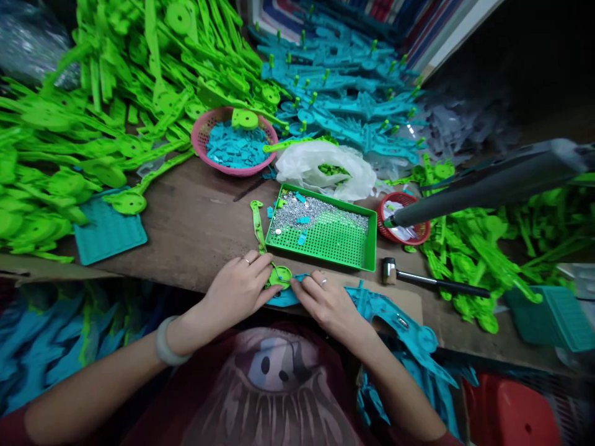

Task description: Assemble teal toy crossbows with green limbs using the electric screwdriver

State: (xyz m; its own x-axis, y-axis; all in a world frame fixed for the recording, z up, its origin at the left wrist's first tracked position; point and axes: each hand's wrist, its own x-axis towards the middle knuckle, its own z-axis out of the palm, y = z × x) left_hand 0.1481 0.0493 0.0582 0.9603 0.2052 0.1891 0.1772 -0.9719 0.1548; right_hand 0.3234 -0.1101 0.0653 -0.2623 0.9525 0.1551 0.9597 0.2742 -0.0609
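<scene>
On a wooden counter (186,214), we see a heap of lime-green pieces (129,146) well to the left of the left grip (242,286), with a teal tray (111,241) at the heap's near edge. A pink basket (231,171) of small blue pieces (235,148) stands beyond the left grip. That grip is closed around a lime-green part (282,274), fingers on the far side of its round end, thumb on the near side; the round end sits between the two grips. A blue part (284,301) lies just below it, reaching toward the right grip (329,305). Beyond both grips, we find a green tray (325,243) holding silvery bits (320,209), and behind it a white bag (297,164) and a pile of blue frames (344,111). The right grip has its fingertips drawn together at the blue part; we cannot tell whether they clamp it or merely press it. To the right of that grip, we see a red basket (421,235) and, nearer, a mallet (432,282), head toward the grips. Farthest right is a green bin (553,317).
</scene>
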